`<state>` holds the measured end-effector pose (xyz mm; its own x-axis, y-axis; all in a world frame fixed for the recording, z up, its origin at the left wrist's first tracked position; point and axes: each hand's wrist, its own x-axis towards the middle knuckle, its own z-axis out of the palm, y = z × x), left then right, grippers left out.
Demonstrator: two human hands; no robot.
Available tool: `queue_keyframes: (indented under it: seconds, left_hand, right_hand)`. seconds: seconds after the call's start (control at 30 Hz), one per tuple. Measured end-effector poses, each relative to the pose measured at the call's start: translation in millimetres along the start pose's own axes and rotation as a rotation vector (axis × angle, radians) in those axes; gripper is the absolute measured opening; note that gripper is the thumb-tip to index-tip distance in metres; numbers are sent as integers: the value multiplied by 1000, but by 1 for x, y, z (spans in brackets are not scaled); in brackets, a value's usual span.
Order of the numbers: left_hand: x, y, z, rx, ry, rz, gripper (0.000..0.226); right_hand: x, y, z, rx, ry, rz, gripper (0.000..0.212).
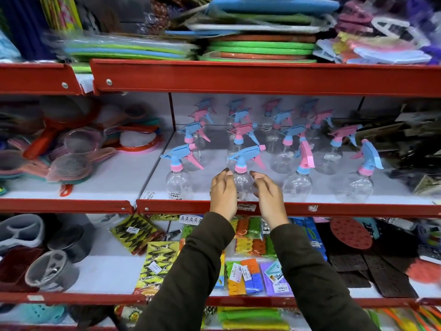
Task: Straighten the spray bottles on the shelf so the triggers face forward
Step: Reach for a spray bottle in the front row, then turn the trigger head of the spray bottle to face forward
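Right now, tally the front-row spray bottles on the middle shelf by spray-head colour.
Blue-headed bottles: 3
Pink-headed bottles: 1
Total: 4

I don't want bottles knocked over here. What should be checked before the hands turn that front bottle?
1. Left hand and right hand flank the clear bottle: ok.
2. Firm grip on it: cannot tell.
3. Its blue trigger head faces forward: not ok, it points sideways.
4. Bottle upright: ok.
5. Room beside the neighbour bottle on the left: ok.
6. Set back from the red shelf edge: ok.
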<state>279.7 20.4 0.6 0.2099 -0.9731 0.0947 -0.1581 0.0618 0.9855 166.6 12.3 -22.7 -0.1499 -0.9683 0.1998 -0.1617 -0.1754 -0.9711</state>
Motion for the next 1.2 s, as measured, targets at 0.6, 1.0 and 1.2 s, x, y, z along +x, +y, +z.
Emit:
queue_keyframes:
  seconds: [0.6, 1.0, 1.2]
  left_hand:
    - [-27, -6, 18, 51, 243, 294, 44]
    - [-61, 10, 118, 110, -46, 334, 45]
    - [-48, 19, 140, 142, -141, 48, 50]
  right_hand:
    - [-23, 3, -26, 45, 70, -108, 27]
    - [-7, 8, -125, 59, 235, -107, 31]
    - [29, 14, -140, -64, -36, 11, 34]
